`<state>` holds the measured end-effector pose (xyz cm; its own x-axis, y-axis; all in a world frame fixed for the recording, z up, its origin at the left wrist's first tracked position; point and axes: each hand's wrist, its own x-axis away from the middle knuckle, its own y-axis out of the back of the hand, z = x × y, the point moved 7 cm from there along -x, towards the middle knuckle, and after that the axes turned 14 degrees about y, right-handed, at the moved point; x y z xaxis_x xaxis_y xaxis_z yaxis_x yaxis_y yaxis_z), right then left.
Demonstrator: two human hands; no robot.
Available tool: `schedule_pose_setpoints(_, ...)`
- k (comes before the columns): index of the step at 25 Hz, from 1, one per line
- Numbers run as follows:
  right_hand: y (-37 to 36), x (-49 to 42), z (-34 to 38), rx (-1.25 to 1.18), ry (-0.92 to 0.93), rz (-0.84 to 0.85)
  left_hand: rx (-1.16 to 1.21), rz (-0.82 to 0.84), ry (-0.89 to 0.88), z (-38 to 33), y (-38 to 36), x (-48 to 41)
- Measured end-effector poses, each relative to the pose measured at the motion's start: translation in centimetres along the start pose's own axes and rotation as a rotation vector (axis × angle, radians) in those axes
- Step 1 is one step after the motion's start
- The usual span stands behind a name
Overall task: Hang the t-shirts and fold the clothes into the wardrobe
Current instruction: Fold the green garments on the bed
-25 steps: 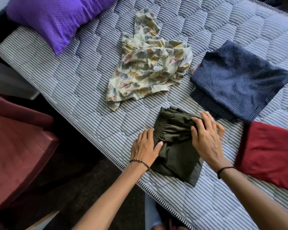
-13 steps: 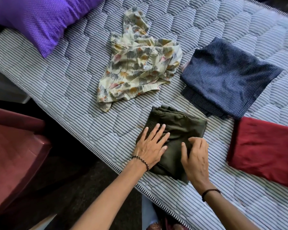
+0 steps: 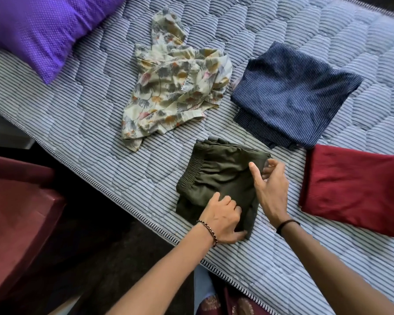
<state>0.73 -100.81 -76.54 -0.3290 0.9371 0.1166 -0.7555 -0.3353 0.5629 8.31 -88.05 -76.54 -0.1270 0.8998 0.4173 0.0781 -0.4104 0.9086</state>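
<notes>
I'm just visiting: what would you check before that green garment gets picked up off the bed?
1. Green garment folded into a compact stack on the mattress: ok.
2. Left hand grips its near corner: ok.
3. Right hand has hold of its far right edge: cannot tell. The fingers curl there, but the grip itself is hidden.
4. Nothing lies on it; floral shirt, navy pile and red pile lie apart from it: ok.
5. Floral shirt folded: not ok, it lies crumpled.
</notes>
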Motion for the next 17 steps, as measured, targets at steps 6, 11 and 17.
schedule_pose_setpoints(6, 1.6, -0.6, -0.6, -0.088, -0.045, -0.073, 0.011, 0.17, 0.068, -1.2, 0.8, -0.5)
schedule_pose_setpoints(11, 3.7, -2.4, 0.1, -0.027, 0.08, -0.128, 0.334, 0.151, 0.056, -1.8, 3.5, -0.7)
schedule_pose_setpoints(17, 2.2, -2.3, 1.1, 0.13, 0.324, -0.038, 0.259, -0.195, 0.0, -0.9, 3.5, -1.1)
